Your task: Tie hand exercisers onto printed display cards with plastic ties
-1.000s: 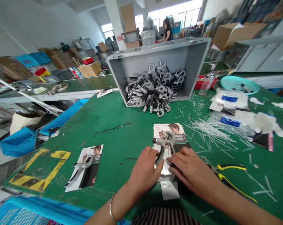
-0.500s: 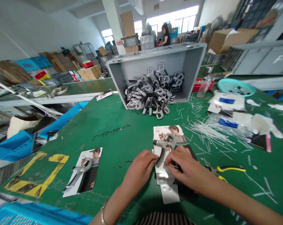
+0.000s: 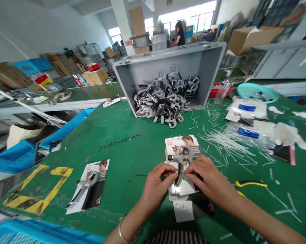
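A grey and black hand grip [image 3: 179, 159] lies on a stack of printed cards [image 3: 170, 144] in front of me. My left hand [image 3: 159, 183] pinches the lower end of its black handle from the left. My right hand [image 3: 202, 171] is closed at the handle's right side, fingertips together; what they pinch is too small to make out. Another card [image 3: 99, 189] with a hand grip [image 3: 88, 183] on it lies to the left. Behind, a grey crate [image 3: 206, 78] tipped on its side holds many hand grips [image 3: 165, 98].
White ties [image 3: 229, 144] are scattered on the green table [image 3: 112, 125] at right, near yellow-handled pliers [image 3: 250, 183]. Plastic bags [image 3: 254, 134], a turquoise tray [image 3: 244, 88] and a clear jar [image 3: 222, 93] stand farther right. A person [image 3: 179, 34] is in the background.
My left hand has moved right, its fingers now at the handle's lower end. The hand grip has shifted slightly right, and my right fingertips have moved slightly right and up.
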Demonstrator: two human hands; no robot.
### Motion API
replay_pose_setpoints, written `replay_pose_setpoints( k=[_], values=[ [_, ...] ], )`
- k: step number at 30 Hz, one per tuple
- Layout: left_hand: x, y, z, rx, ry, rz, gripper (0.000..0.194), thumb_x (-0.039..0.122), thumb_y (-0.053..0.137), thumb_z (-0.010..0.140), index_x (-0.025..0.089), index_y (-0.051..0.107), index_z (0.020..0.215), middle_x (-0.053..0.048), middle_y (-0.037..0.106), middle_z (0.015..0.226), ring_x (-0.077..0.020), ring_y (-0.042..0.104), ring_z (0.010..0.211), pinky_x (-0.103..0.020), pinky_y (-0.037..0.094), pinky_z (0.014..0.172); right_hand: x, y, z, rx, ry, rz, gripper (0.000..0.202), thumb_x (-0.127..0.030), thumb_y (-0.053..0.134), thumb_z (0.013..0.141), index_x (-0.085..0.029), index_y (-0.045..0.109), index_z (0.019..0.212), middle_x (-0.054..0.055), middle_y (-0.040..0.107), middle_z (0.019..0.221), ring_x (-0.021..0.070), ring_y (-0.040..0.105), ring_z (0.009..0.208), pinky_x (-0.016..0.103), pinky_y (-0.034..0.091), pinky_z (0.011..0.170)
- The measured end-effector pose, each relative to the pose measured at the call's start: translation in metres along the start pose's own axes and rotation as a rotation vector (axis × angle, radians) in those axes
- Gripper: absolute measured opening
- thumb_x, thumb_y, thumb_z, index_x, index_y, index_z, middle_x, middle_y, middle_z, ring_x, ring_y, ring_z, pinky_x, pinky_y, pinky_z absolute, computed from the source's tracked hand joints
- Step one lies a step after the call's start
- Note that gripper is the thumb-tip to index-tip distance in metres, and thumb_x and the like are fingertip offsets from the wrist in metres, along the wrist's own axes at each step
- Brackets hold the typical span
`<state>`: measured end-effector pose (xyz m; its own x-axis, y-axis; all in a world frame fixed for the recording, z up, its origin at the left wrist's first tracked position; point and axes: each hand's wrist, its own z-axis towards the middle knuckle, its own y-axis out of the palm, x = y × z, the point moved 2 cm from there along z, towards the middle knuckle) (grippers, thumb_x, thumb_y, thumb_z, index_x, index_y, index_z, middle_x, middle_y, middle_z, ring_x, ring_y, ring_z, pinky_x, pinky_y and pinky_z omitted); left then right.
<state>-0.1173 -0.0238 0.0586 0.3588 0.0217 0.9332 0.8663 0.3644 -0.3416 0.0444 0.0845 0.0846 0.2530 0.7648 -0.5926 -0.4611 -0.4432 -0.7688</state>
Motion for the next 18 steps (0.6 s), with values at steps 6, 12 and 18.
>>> replay_pose_setpoints(
  k=[6,12,18],
  values=[
    [0.005,0.000,0.001,-0.018,0.027,0.004,0.005,0.020,0.065,0.086,0.020,0.070,0.089,-0.001,0.067,0.086,-0.0151,0.062,0.082,-0.025,0.047,0.074,-0.006,-0.007,0.005,-0.075,-0.122,-0.165,0.018,-0.027,0.052,0.097,-0.022,0.063,0.083,0.004,0.065,0.082,0.0239,0.051,0.083,0.039,0.038,0.076],
    [0.008,-0.001,0.001,-0.031,0.069,0.023,0.005,0.016,0.067,0.085,0.019,0.070,0.089,-0.001,0.067,0.086,-0.0135,0.061,0.081,-0.023,0.046,0.074,-0.010,-0.006,0.007,-0.089,-0.143,-0.218,0.019,-0.026,0.051,0.097,-0.022,0.063,0.084,0.004,0.065,0.081,0.0238,0.051,0.082,0.039,0.038,0.076],
    [0.009,-0.001,0.001,-0.025,0.100,0.051,0.006,0.016,0.066,0.086,0.019,0.069,0.088,-0.001,0.067,0.085,-0.0137,0.061,0.081,-0.023,0.047,0.074,-0.016,-0.010,0.009,-0.075,-0.153,-0.260,0.019,-0.023,0.051,0.097,-0.022,0.064,0.083,0.005,0.066,0.082,0.0243,0.051,0.081,0.040,0.037,0.075]
  ],
)
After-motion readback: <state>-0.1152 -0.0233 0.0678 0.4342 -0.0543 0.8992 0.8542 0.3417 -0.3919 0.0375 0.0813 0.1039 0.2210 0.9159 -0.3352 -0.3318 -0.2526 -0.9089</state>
